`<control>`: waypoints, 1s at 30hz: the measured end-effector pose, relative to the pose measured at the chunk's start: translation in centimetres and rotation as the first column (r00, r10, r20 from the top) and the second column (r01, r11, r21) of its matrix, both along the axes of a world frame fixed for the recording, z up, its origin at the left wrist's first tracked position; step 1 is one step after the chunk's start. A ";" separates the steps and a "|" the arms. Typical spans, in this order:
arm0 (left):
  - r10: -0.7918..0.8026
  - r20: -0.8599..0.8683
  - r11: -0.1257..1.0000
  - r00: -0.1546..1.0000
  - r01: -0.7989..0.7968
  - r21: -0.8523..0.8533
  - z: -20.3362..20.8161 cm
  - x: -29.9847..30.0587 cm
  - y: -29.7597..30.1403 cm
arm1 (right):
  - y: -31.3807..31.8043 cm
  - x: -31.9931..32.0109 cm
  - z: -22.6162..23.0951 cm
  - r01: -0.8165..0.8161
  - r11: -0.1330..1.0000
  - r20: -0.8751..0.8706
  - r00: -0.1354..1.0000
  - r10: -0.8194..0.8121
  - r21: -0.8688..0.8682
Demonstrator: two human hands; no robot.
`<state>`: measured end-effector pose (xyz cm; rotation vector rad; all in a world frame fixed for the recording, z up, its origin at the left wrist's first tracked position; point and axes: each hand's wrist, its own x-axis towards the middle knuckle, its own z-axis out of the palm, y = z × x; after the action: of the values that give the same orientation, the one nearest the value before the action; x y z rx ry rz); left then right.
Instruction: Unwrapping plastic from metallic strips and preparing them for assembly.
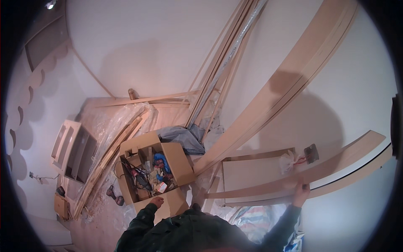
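My right hand is closed round the lower edge of a long light-wood board. That board slants from near my feet up to the right, and its far side hides some of my fingers. My left hand hangs over a flap of the open cardboard box. Its fingers look loosely curled, and nothing shows in them. Inside the box lie jumbled tools, cables and a blue item.
A wide board and several long strips lean on the wall. A cordless drill lies left of the box, near wooden planks and a slotted cabinet. Striped plastic sheeting lies by my right arm.
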<state>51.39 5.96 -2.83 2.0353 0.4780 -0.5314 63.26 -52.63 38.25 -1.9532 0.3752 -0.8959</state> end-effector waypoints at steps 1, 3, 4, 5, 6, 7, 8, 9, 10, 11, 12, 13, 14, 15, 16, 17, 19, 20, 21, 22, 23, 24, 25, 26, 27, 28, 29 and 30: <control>-0.015 -0.029 1.000 0.999 0.015 0.004 -0.1 -0.2 0.1 | 0.3 -0.2 0.2 -0.003 1.000 -0.035 0.999 0.002 -0.010; -0.027 -0.074 1.000 0.997 0.028 0.005 -0.3 -1.2 0.4 | 0.3 -0.5 0.0 -0.008 1.000 -0.087 0.996 0.006 -0.023; -0.057 -0.035 0.998 0.998 0.058 0.025 -0.6 -2.1 0.6 | -0.3 -0.7 -0.5 -0.023 1.000 -0.135 0.991 0.021 -0.014; -0.090 -0.001 0.995 0.996 0.090 0.045 -0.9 -3.1 0.8 | -0.8 -1.1 -0.9 -0.035 0.999 -0.186 0.982 0.033 -0.005; -0.086 -0.033 0.995 0.996 0.087 0.040 -1.4 -3.4 1.2 | -1.1 -1.3 -1.3 -0.039 0.999 -0.217 0.975 0.037 -0.005; -0.295 -0.033 0.948 0.955 0.297 0.118 -1.9 -3.1 1.6 | -1.3 -1.8 -1.6 -0.048 0.999 -0.135 0.990 0.045 -0.020; -0.491 -0.052 0.851 0.869 0.492 0.184 -2.5 -3.7 2.0 | -1.1 -2.7 -2.0 -0.060 0.998 -0.058 0.997 0.058 -0.032; -0.331 -0.115 0.926 0.937 0.346 0.154 -3.1 -4.4 1.8 | -0.5 -3.1 -2.1 -0.014 1.000 0.006 1.000 0.014 -0.023; -0.251 -0.049 0.956 0.967 0.256 0.143 -4.0 -5.5 1.9 | 0.1 -3.5 -2.0 -0.026 0.999 -0.032 0.999 0.026 -0.024; -0.170 0.018 0.977 0.985 0.167 0.130 -4.1 -6.7 2.2 | 0.8 -3.9 -1.5 0.073 0.984 -0.069 0.994 -0.085 -0.160; -0.164 -0.013 0.979 0.986 0.165 0.123 -4.2 -8.4 2.4 | 1.4 -4.4 -1.3 0.161 0.941 -0.086 0.977 -0.194 -0.298; -0.100 -0.047 0.992 0.994 0.104 0.074 -4.2 -9.2 2.5 | 2.0 -4.6 -1.0 0.150 0.927 -0.084 0.978 -0.189 -0.344; -0.037 -0.081 0.999 0.996 0.039 0.029 -4.1 -9.9 2.8 | 2.8 -4.8 -0.7 0.144 0.926 -0.102 0.976 -0.191 -0.348; -0.038 -0.096 0.999 0.995 0.041 0.026 -3.9 -10.6 3.2 | 3.9 -4.8 -0.5 0.158 0.935 -0.092 0.976 -0.197 -0.317; -0.018 -0.157 1.000 0.987 0.019 0.006 -3.9 -11.5 3.5 | 5.0 -4.9 -0.2 0.174 0.942 -0.080 0.976 -0.204 -0.287; 0.002 -0.215 1.000 0.977 -0.005 -0.013 -3.9 -12.1 3.7 | 5.6 -4.9 -0.1 0.171 0.941 -0.090 0.975 -0.205 -0.291; -0.011 -0.227 0.999 0.974 0.018 0.028 -4.3 -12.2 4.1 | 6.9 -4.5 -0.1 0.033 0.966 -0.110 0.992 -0.062 -0.255; -0.021 -0.230 0.996 0.973 0.040 0.077 -4.6 -12.5 4.4 | 7.8 -4.1 0.0 0.026 0.967 -0.120 0.991 -0.058 -0.252; -0.024 -0.153 0.995 0.988 0.039 0.096 -4.8 -12.8 4.6 | 8.9 -3.5 0.3 -0.041 0.971 -0.170 0.985 0.000 -0.235; -0.025 -0.157 0.995 0.987 0.041 0.095 -4.8 -12.4 4.5 | 9.8 -2.8 0.3 -0.098 0.971 -0.215 0.975 0.050 -0.220; 0.003 -0.151 0.997 0.989 0.008 0.073 -4.5 -11.7 4.3 | 10.5 -1.9 0.1 -0.105 0.970 -0.219 0.974 0.055 -0.222; 0.035 -0.144 0.998 0.989 -0.028 0.051 -4.2 -10.9 4.0 | 11.2 -0.9 -0.2 -0.157 0.956 -0.224 0.969 0.101 -0.247; 0.051 -0.149 0.998 0.987 -0.044 0.054 -3.9 -10.3 3.8 | 11.9 0.3 -0.5 -0.216 0.939 -0.229 0.961 0.155 -0.269; 0.063 -0.126 0.997 0.990 -0.058 0.042 -3.6 -9.7 3.7 | 12.8 1.6 -0.8 -0.255 0.933 -0.248 0.949 0.192 -0.255; 0.079 -0.103 0.997 0.992 -0.076 0.031 -3.3 -9.2 3.5 | 13.4 3.0 -1.3 -0.277 0.928 -0.253 0.943 0.214 -0.249; 0.103 -0.109 0.994 0.989 -0.100 0.035 -2.9 -8.6 3.1 | 14.1 4.4 -2.1 -0.316 0.919 -0.340 0.913 0.225 -0.238; 0.129 -0.080 0.991 0.988 -0.125 0.054 -2.3 -7.7 2.7 | 14.5 5.9 -3.1 -0.348 0.909 -0.423 0.876 0.229 -0.227; 0.156 -0.050 0.986 0.987 -0.152 0.073 -1.7 -7.0 2.2 | 14.7 7.6 -5.1 -0.414 0.884 -0.375 0.872 0.316 -0.218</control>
<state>44.40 8.14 -4.54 2.0332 0.6898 -0.4845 70.91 -37.91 33.11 -2.3541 0.0453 -0.3859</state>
